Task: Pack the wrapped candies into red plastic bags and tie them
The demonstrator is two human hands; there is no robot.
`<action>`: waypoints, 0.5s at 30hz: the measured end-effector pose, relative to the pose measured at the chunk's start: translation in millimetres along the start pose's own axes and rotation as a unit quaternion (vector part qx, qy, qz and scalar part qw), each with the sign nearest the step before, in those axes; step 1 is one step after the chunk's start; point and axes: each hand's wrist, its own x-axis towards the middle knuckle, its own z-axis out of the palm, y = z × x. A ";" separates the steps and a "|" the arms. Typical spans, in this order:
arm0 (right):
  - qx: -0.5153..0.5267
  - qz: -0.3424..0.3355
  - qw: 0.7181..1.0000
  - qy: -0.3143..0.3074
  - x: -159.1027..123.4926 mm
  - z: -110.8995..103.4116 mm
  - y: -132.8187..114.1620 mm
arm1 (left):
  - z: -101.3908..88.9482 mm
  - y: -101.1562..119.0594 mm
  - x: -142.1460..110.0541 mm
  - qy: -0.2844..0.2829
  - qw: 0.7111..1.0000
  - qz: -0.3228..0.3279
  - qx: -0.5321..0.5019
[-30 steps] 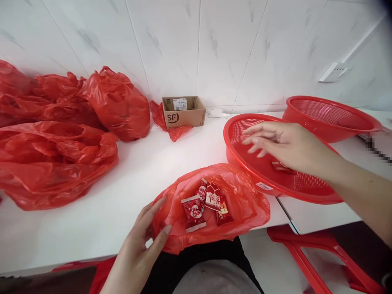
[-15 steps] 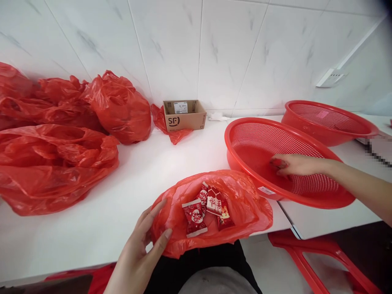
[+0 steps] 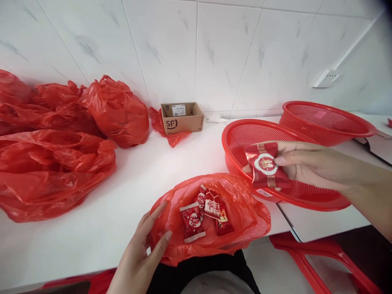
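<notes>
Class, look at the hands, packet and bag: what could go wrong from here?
The packet in the right hand is pinched above the near basket's rim, so it might slip back in. The open bag sits at the table's front edge, steadied only by the left hand; a tug might spill its sweets.

Left hand (image 3: 141, 250) wide — right hand (image 3: 310, 164) closed
</notes>
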 end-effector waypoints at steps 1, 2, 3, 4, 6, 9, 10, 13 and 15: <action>0.006 0.002 1.000 -0.028 -1.6 8.9 -2.2 | -1.4 -2.3 0.2 -0.010 1.000 0.001 0.010; 0.004 0.008 0.999 -0.050 -2.6 17.3 -4.1 | -2.7 -4.2 0.2 -0.018 1.000 0.003 0.020; -0.019 0.008 0.998 -0.054 -3.2 25.0 -5.5 | -3.8 -5.7 -0.1 -0.021 0.999 0.005 0.027; -0.074 -0.006 0.997 -0.026 -3.4 31.3 -6.4 | -4.4 -6.7 -0.6 -0.023 0.999 0.006 0.031; -0.205 -0.053 0.975 0.067 -3.9 38.5 -5.5 | -4.7 -7.2 -1.7 -0.022 0.999 0.009 0.031; -0.356 -0.094 0.915 0.162 -9.8 34.6 6.6 | -4.2 -7.0 -2.7 -0.020 0.999 0.011 0.036; -0.404 -0.092 0.894 0.169 -14.0 30.0 14.0 | -4.2 -7.3 -2.7 -0.020 0.999 0.011 0.036; -0.516 -0.061 0.844 0.131 -30.2 11.0 41.0 | -5.2 -8.6 -1.7 -0.018 0.999 0.018 0.034; -0.542 -0.042 0.834 0.099 -38.0 -3.4 55.6 | -5.8 -8.7 -0.5 -0.015 0.999 0.026 0.034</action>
